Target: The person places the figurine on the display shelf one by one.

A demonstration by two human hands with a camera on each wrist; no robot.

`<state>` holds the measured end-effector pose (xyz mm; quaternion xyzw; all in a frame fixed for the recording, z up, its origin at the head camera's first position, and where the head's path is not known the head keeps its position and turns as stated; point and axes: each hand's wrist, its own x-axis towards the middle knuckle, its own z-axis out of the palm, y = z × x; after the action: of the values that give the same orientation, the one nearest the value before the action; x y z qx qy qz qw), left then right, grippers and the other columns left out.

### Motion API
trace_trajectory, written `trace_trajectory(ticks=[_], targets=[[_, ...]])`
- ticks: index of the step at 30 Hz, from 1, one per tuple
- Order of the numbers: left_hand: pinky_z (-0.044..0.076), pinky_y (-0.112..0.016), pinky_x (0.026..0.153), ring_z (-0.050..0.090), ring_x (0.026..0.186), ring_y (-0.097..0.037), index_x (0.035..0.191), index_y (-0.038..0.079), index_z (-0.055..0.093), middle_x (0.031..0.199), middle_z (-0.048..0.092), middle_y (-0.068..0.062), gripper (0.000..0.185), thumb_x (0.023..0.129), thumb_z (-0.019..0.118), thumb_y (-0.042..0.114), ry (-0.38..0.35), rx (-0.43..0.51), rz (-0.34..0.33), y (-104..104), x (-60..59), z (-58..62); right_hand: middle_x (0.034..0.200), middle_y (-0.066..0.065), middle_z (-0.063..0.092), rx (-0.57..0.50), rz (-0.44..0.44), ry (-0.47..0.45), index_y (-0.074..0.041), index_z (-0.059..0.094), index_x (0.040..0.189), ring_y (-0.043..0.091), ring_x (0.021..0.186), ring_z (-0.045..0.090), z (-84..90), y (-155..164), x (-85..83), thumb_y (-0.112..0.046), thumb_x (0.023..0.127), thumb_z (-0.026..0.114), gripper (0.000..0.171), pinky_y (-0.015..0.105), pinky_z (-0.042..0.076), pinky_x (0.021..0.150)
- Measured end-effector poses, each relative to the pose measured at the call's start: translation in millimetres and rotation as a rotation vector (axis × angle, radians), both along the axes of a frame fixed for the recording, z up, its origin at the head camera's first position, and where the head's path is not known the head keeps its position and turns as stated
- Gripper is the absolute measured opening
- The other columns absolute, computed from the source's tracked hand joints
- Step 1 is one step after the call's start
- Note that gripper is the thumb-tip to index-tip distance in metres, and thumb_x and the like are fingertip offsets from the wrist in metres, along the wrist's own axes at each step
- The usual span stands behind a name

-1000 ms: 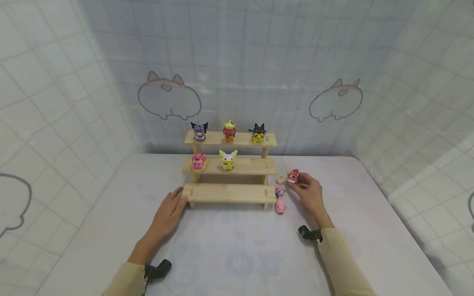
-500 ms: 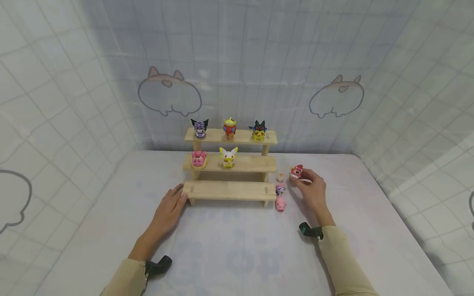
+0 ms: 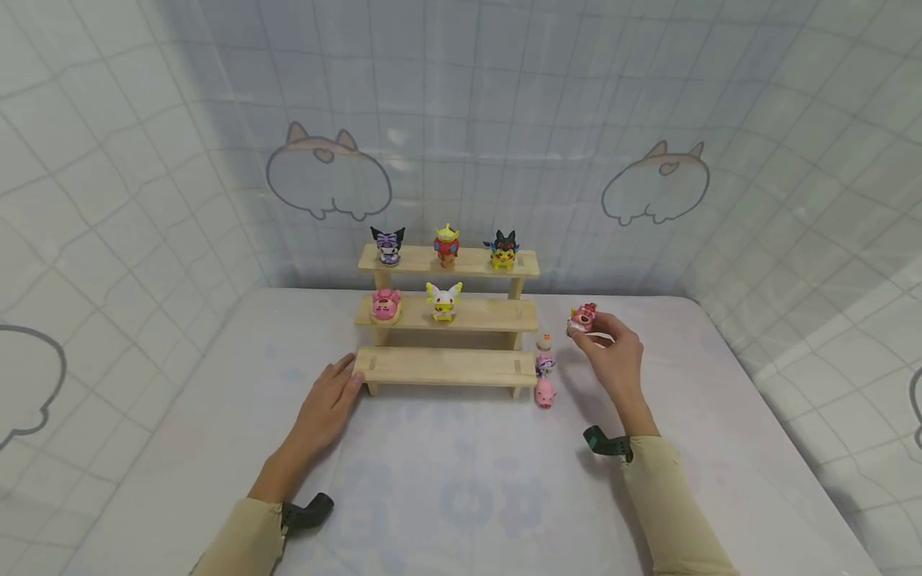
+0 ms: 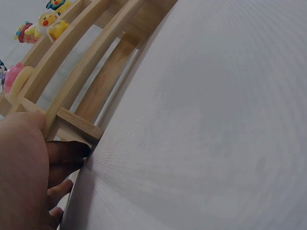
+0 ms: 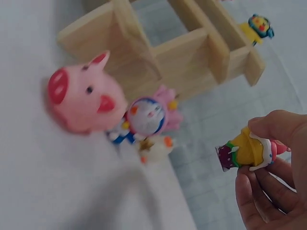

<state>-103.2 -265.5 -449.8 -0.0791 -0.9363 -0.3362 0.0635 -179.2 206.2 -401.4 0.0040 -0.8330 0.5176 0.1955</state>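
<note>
Holding, in right hand (image 3: 612,356): one pink bear figure (image 3: 581,318), pinched between thumb and curled fingertips (image 5: 268,127), lifted clear of table (image 3: 720,416). Figure upright in head view, its base turned outward in right wrist view.

Lying left of the grip and slightly farther off: wooden three-step shelf (image 3: 446,366), long axis running left-right across the table, right end nearest the held figure. Middle step (image 3: 497,316) at about the height of the grip, bare on its right part; bottom step (image 3: 446,364) below and left of the grip, bare along its length.

Standing just below-left of the grip, between it and shelf's right end: small white figure (image 3: 545,342), blue-and-pink figure (image 3: 545,366), pink pig (image 3: 544,393), in a short row on table, apart from the held figure.

Resting well left of the grip, at shelf's far end: left hand (image 3: 327,404), fingers straight, tips touching the left end of bottom step; nothing gripped.

Nearer hand to shelf's bare right part: right.

Seated on upper steps, well left and above: five figures, not touched.
</note>
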Motion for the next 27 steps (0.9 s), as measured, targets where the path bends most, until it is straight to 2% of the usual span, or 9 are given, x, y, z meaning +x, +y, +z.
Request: trace_trajectory(ticks=[3, 11, 16, 23, 27], targets=[[0.017, -0.068, 0.128, 0.027, 0.154, -0.056, 0.154, -0.008, 0.045, 0.165, 0.037, -0.030, 0.055, 0.117, 0.034, 0.031, -0.008, -0.003, 0.001, 0, -0.1, -1.6, 0.120, 0.014, 0.075, 0.004, -0.003, 0.032, -0.003, 0.073, 0.124, 0.027, 0.103, 0.072, 6.5, -3, 1.7, -0.018, 0.092, 0.084, 0.037, 0.015, 0.059, 0.087], [0.015, -0.067, 0.128, 0.024, 0.155, -0.056, 0.155, -0.007, 0.044, 0.166, 0.035, -0.029, 0.057, 0.117, 0.033, 0.033, -0.029, -0.005, 0.008, 1, 0.1, -2.5, 0.116, 0.012, 0.075, -0.002, 0.008, 0.072, -0.004, 0.074, 0.122, 0.023, 0.101, 0.071, 28.4, -16, 10.0, -0.021, 0.091, 0.086, 0.038, 0.034, 0.063, 0.094], [0.016, -0.067, 0.128, 0.025, 0.154, -0.056, 0.154, -0.009, 0.044, 0.166, 0.035, -0.030, 0.057, 0.117, 0.033, 0.032, -0.016, -0.003, 0.001, 0, -2.1, -0.4, 0.116, 0.014, 0.075, -0.003, 0.023, 0.098, -0.002, 0.074, 0.121, 0.025, 0.100, 0.071, 39.1, -24, 11.5, -0.015, 0.090, 0.086, 0.036, 0.037, 0.063, 0.093], [0.015, -0.067, 0.128, 0.026, 0.155, -0.055, 0.155, -0.006, 0.045, 0.166, 0.036, -0.029, 0.057, 0.117, 0.033, 0.034, -0.017, -0.004, 0.006, -2, -2.8, 0.6, 0.117, 0.017, 0.074, -0.028, 0.076, 0.096, 0.000, 0.073, 0.122, 0.028, 0.102, 0.070, 46.3, -39, 11.0, -0.011, 0.089, 0.086, 0.037, 0.049, 0.061, 0.095], [0.015, -0.068, 0.128, 0.024, 0.155, -0.056, 0.156, -0.005, 0.044, 0.166, 0.035, -0.028, 0.058, 0.117, 0.033, 0.035, -0.035, 0.005, 0.010, -1, -1.2, 0.2, 0.115, 0.016, 0.075, -0.028, 0.113, 0.097, 0.000, 0.073, 0.120, 0.029, 0.099, 0.072, 48.0, -48, 11.7, -0.009, 0.089, 0.086, 0.035, 0.049, 0.062, 0.094]])
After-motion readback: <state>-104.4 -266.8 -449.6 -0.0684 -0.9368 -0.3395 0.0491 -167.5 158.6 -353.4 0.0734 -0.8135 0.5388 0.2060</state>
